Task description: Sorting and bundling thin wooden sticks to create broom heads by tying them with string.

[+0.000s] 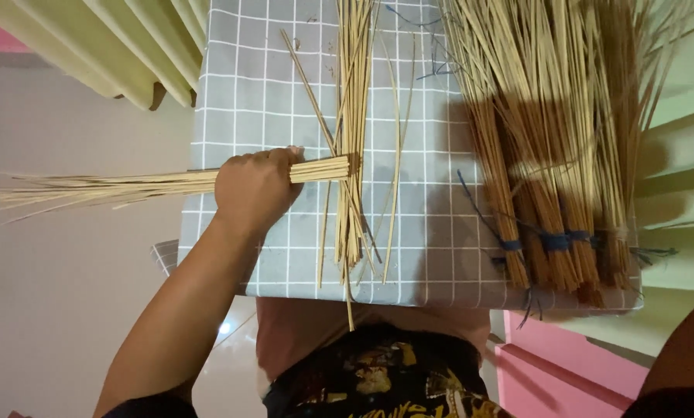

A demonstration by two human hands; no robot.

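My left hand (255, 187) is closed around a bundle of thin pale sticks (114, 186) held level, its cut ends over the table and its thin tips fanning out to the left past the table edge. The cut ends meet a loose pile of sticks (352, 139) lying lengthwise on the grey checked tablecloth (254, 85). Only my right forearm shows, as a dark shape at the bottom right corner; the right hand itself is out of view.
Several tied stick bundles (552, 155) with blue bands (556, 241) lie on the right side of the table. Pale green curtain folds (122, 46) hang at the top left. A pink surface (563, 371) sits below the table's right front corner.
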